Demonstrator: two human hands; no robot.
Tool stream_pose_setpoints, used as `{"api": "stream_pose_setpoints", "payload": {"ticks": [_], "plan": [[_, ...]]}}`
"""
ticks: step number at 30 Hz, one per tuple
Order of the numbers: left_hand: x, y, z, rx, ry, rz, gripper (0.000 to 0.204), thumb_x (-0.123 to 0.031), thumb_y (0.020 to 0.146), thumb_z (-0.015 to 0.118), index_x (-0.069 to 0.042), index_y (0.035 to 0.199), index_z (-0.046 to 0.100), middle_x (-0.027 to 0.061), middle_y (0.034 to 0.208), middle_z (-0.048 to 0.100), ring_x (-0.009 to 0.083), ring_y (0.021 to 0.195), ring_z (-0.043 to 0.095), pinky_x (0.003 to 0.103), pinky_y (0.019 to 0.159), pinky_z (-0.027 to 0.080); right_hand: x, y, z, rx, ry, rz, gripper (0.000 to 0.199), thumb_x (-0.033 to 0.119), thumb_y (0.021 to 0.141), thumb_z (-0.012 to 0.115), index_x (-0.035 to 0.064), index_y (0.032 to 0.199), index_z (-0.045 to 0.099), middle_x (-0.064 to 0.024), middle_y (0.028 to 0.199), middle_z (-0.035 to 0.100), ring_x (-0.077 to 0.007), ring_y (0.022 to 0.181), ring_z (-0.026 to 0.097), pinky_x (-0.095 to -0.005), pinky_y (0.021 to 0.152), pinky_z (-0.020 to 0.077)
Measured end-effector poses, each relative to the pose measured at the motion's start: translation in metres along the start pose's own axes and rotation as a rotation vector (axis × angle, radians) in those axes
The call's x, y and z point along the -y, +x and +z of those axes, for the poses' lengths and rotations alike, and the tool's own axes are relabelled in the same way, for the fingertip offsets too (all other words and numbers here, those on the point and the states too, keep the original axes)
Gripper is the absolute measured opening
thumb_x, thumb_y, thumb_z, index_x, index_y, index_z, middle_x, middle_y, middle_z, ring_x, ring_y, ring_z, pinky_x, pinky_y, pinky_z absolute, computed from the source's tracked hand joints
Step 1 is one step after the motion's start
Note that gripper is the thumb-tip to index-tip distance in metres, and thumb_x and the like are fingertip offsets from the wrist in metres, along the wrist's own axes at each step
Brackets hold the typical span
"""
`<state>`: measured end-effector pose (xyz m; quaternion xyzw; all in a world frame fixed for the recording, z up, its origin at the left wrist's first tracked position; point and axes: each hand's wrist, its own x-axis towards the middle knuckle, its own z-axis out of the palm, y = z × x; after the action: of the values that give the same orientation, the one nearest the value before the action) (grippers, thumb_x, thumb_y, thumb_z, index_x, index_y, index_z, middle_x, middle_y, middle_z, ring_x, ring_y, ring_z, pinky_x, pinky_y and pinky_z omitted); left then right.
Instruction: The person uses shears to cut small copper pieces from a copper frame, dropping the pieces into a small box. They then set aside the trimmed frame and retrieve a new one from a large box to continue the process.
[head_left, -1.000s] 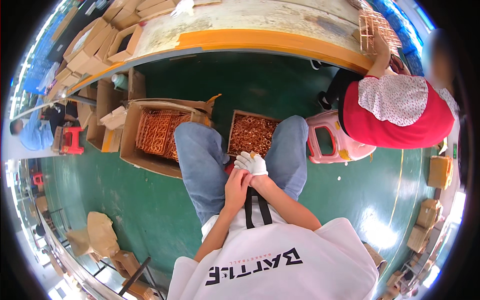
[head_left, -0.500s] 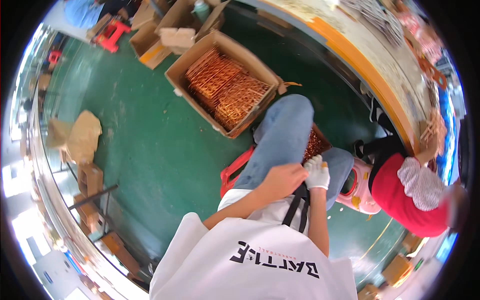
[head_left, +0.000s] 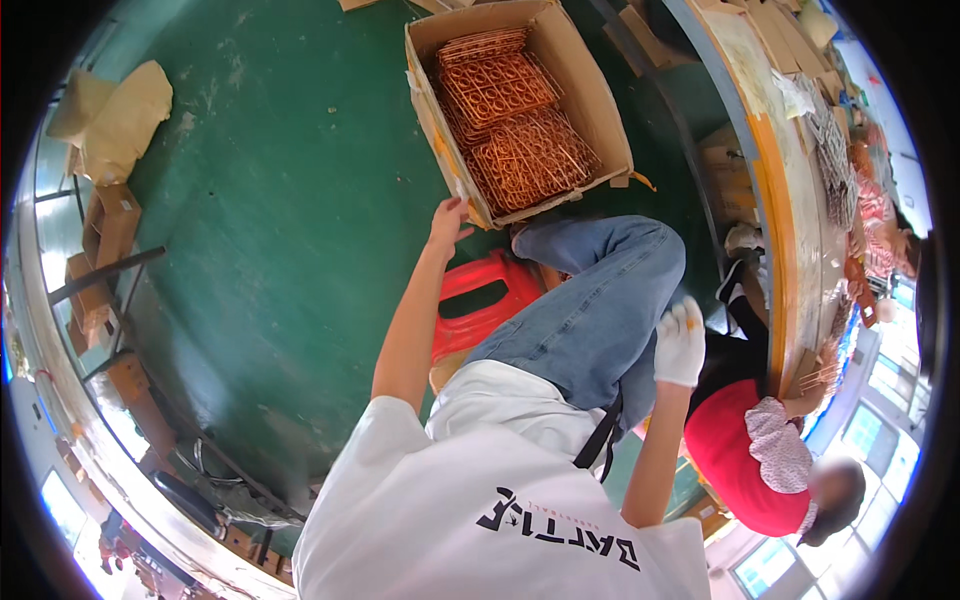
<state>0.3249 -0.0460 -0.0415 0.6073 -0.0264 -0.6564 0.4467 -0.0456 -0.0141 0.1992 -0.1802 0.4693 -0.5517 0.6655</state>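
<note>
I am reaching my bare left hand [head_left: 445,222] toward the near edge of a cardboard box [head_left: 583,88] on the green floor [head_left: 290,230], fingers spread, holding nothing. Copper wire racks [head_left: 515,120] are filling the box. My gloved right hand [head_left: 680,342] is hanging loosely open beside my knee [head_left: 640,262], well apart from the left. I am sitting on a red stool [head_left: 480,300]; a person in red [head_left: 745,460] is working at the bench [head_left: 770,200] alongside

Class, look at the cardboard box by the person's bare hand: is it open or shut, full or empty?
The cardboard box is open, flaps out, holding copper wire racks.
</note>
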Motion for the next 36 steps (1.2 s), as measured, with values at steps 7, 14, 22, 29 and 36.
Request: {"api": "stream_pose_setpoints", "payload": {"ticks": [7,14,22,29,36], "plan": [[0.024,0.023,0.021,-0.133,-0.147,0.092,0.058,-0.035,0.09,0.052,-0.01,0.138,0.032,0.009,0.135,0.04,0.0252,0.123,0.038,0.04,0.089,0.043,-0.066,0.11,0.115,0.196,-0.926,0.131,0.025,0.018,0.089,0.052,0.0027,0.107,0.06,-0.0064,0.086,0.062,-0.0124,0.069,0.058,-0.0237,0.063,0.0471],[0.042,-0.016,0.017,-0.278,-0.059,0.188,0.043,-0.024,0.089,0.055,-0.009,0.127,0.04,0.0085,0.12,0.048,0.0181,0.101,0.052,0.035,0.079,0.048,-0.129,0.216,0.036,-0.335,-0.825,0.517,0.029,0.019,0.09,0.05,0.0063,0.116,0.055,-0.0116,0.111,0.058,-0.0301,0.093,0.061,-0.0399,0.074,0.0519],[0.06,-0.069,-0.013,-0.247,0.245,0.292,0.017,-0.009,0.089,0.052,-0.004,0.106,0.054,0.0057,0.098,0.06,0.0141,0.082,0.061,0.026,0.067,0.051,-0.138,0.219,0.026,0.056,-0.669,0.616,0.041,0.025,0.09,0.057,0.0056,0.124,0.048,-0.015,0.121,0.055,-0.0312,0.108,0.055,-0.0428,0.088,0.0474],[0.057,-0.099,0.032,-0.008,0.35,0.246,0.013,-0.008,0.088,0.052,0.0,0.095,0.058,0.0073,0.085,0.066,0.0123,0.076,0.063,0.026,0.064,0.05,-0.142,0.225,0.034,0.074,-0.899,0.534,0.041,0.042,0.083,0.063,0.0065,0.103,0.056,-0.0087,0.092,0.063,-0.0184,0.071,0.061,-0.0296,0.057,0.049],[0.039,-0.074,0.094,0.34,0.375,0.218,0.014,-0.009,0.088,0.051,-0.001,0.097,0.059,0.0055,0.086,0.066,0.0118,0.076,0.062,0.025,0.065,0.05,-0.142,0.223,0.04,-0.014,-1.164,0.497,0.058,0.057,0.082,0.057,0.0031,0.105,0.055,-0.0109,0.087,0.063,-0.0183,0.058,0.059,-0.0288,0.047,0.0457]]}}
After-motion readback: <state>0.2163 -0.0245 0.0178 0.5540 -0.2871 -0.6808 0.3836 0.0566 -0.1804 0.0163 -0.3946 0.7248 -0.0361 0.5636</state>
